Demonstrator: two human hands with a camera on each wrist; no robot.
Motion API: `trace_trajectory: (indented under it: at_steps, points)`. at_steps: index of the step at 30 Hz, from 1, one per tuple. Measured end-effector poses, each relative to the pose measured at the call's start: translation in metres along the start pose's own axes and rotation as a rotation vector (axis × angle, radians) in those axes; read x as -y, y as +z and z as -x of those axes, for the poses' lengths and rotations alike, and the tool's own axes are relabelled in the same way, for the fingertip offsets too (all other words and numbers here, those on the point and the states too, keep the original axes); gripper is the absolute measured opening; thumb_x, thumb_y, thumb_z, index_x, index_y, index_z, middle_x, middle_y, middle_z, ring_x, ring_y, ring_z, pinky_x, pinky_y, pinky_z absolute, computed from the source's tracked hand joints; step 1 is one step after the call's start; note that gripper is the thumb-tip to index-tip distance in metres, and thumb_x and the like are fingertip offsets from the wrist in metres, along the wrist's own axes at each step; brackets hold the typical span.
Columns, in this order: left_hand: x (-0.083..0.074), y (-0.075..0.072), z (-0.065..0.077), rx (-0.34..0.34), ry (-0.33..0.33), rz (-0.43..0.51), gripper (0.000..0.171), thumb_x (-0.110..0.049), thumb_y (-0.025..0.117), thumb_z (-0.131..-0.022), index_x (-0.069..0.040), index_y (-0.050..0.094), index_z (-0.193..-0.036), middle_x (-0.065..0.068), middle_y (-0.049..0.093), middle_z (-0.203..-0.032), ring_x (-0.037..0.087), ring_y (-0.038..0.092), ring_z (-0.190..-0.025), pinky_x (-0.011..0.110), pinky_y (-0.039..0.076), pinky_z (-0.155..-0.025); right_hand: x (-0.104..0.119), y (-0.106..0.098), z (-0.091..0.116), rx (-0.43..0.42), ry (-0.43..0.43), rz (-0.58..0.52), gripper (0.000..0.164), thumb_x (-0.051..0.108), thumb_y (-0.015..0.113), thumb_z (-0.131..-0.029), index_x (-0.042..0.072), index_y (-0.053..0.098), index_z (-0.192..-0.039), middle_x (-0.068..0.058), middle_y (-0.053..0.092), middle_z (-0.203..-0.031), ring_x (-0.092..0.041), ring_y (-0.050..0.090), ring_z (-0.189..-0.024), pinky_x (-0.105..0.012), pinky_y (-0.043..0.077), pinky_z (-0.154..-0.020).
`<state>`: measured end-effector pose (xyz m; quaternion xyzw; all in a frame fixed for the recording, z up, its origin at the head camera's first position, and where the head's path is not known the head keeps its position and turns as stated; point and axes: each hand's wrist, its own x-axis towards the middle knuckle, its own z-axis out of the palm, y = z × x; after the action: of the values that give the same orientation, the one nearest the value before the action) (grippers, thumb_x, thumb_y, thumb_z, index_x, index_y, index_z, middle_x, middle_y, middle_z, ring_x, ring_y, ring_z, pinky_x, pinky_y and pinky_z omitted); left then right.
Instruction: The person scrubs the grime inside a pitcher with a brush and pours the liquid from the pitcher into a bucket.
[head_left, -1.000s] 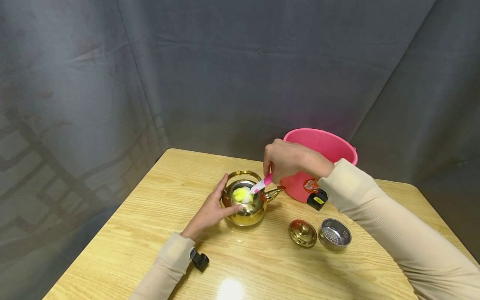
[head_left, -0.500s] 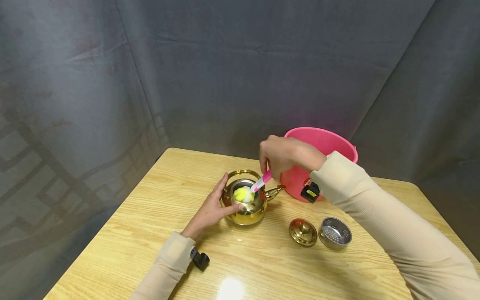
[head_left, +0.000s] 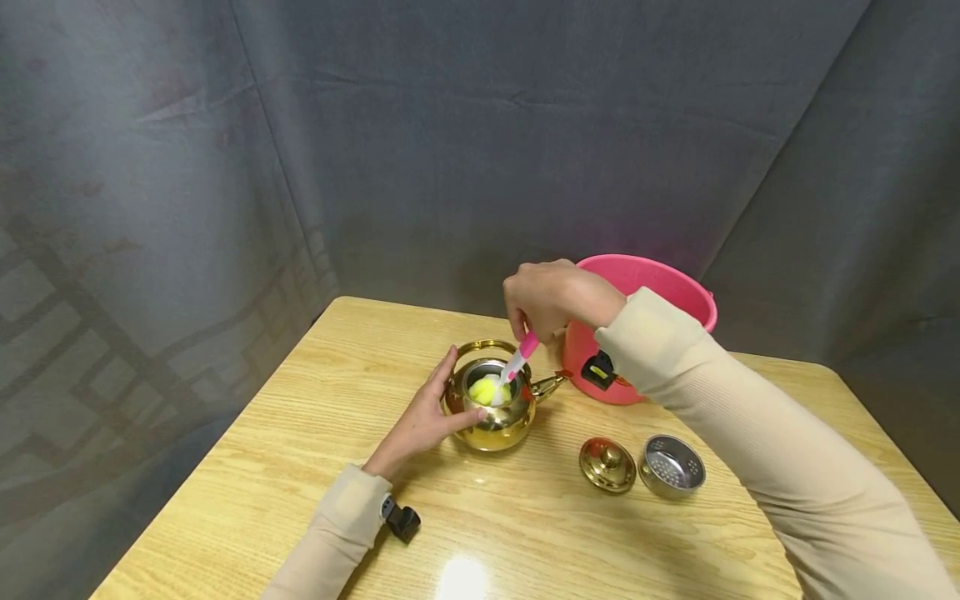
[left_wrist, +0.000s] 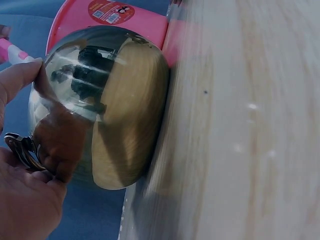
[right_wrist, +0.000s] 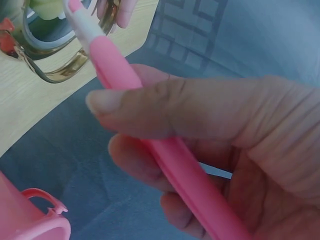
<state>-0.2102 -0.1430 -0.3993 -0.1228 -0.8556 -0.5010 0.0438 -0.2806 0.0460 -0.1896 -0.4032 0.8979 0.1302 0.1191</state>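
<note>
Two grips, mid-frame: left hand, thumb and fingers spread round kettle, likely steadying it; right hand pinches brush, slanted, presumably for reach inside.

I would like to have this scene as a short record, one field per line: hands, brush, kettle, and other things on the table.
Left hand: holds the kettle
Right hand: holds the brush
Brush head: yellow and white, in the kettle's opening
Kettle: gold, uncovered
Lid: on the table, knob up
Strainer: metal, right of the lid
Bucket: pink, behind the lid
</note>
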Motion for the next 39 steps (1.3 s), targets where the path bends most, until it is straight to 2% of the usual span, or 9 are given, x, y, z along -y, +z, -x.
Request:
trace_trajectory:
  at_steps: [4, 11, 16, 20, 25, 32, 36, 39]
  points:
    - [0.0, 0.0, 0.001, 0.005, -0.007, 0.003, 0.107, -0.037, 0.08, -0.079, -0.017, 0.01, -0.157, 0.008, 0.009, -0.161, 0.029, 0.014, -0.144, 0.053, 0.015, -0.113, 0.003, -0.002, -0.004, 0.023, 0.022, 0.021, 0.035, -0.005, 0.079, -0.067, 0.028, 0.077, -0.079, 0.008, 0.065, -0.079, -0.016, 0.054, -0.073, -0.026, 0.046, -0.049]
    - [0.0, 0.0, 0.001, 0.01, -0.007, 0.018, 0.106, -0.035, 0.08, -0.08, -0.019, 0.01, -0.157, 0.008, 0.009, -0.161, 0.028, 0.014, -0.144, 0.052, 0.015, -0.113, 0.009, -0.004, -0.008, 0.017, 0.042, 0.063, 0.031, -0.002, 0.08, -0.074, 0.027, 0.078, -0.087, 0.007, 0.065, -0.083, -0.016, 0.056, -0.08, -0.033, 0.051, -0.061]
    - [0.0, 0.0, 0.002, 0.007, -0.008, 0.014, 0.106, -0.034, 0.08, -0.08, -0.019, 0.01, -0.157, 0.004, 0.008, -0.16, 0.027, 0.015, -0.144, 0.052, 0.015, -0.113, 0.012, -0.005, -0.009, 0.002, 0.041, 0.095, 0.027, 0.001, 0.079, -0.078, 0.027, 0.078, -0.087, 0.007, 0.065, -0.083, -0.016, 0.055, -0.079, -0.033, 0.051, -0.061]
    - [0.0, 0.001, 0.001, 0.008, -0.003, 0.016, 0.106, -0.033, 0.08, -0.08, -0.018, 0.01, -0.157, 0.004, 0.008, -0.16, 0.028, 0.015, -0.144, 0.051, 0.015, -0.113, 0.015, -0.005, -0.011, -0.009, 0.035, 0.139, 0.029, 0.0, 0.08, -0.076, 0.027, 0.078, -0.086, 0.008, 0.066, -0.084, -0.015, 0.055, -0.082, -0.035, 0.05, -0.067]
    - [0.0, 0.001, 0.002, 0.011, 0.0, 0.021, 0.105, -0.032, 0.08, -0.081, -0.015, 0.01, -0.157, 0.007, 0.008, -0.161, 0.029, 0.016, -0.143, 0.05, 0.016, -0.114, 0.02, -0.006, -0.012, 0.004, 0.037, 0.199, 0.038, -0.004, 0.082, -0.072, 0.029, 0.078, -0.091, 0.007, 0.066, -0.094, -0.015, 0.054, -0.09, -0.04, 0.049, -0.081]
    - [-0.001, 0.0, 0.002, 0.013, -0.007, 0.022, 0.105, -0.033, 0.08, -0.081, -0.018, 0.009, -0.157, 0.006, 0.008, -0.161, 0.029, 0.016, -0.143, 0.049, 0.016, -0.114, 0.029, -0.007, -0.013, -0.042, -0.019, 0.283, 0.027, -0.002, 0.078, -0.075, 0.025, 0.076, -0.075, 0.008, 0.064, -0.08, -0.016, 0.053, -0.087, -0.038, 0.043, -0.081]
    - [-0.001, 0.001, 0.002, 0.011, -0.012, 0.018, 0.106, -0.033, 0.08, -0.08, -0.018, 0.009, -0.157, 0.005, 0.008, -0.161, 0.029, 0.016, -0.143, 0.05, 0.015, -0.114, 0.035, -0.007, -0.015, -0.079, -0.02, 0.323, 0.021, 0.001, 0.073, -0.079, 0.019, 0.072, -0.069, 0.007, 0.062, -0.074, -0.014, 0.049, -0.078, -0.036, 0.041, -0.081]
    - [-0.001, 0.001, 0.002, 0.01, -0.012, 0.019, 0.106, -0.033, 0.08, -0.08, -0.017, 0.009, -0.157, 0.005, 0.008, -0.161, 0.029, 0.015, -0.143, 0.05, 0.015, -0.114, 0.039, -0.006, -0.017, -0.095, -0.003, 0.346, 0.016, 0.003, 0.069, -0.079, 0.016, 0.069, -0.07, 0.005, 0.062, -0.074, -0.014, 0.046, -0.074, -0.035, 0.04, -0.08]
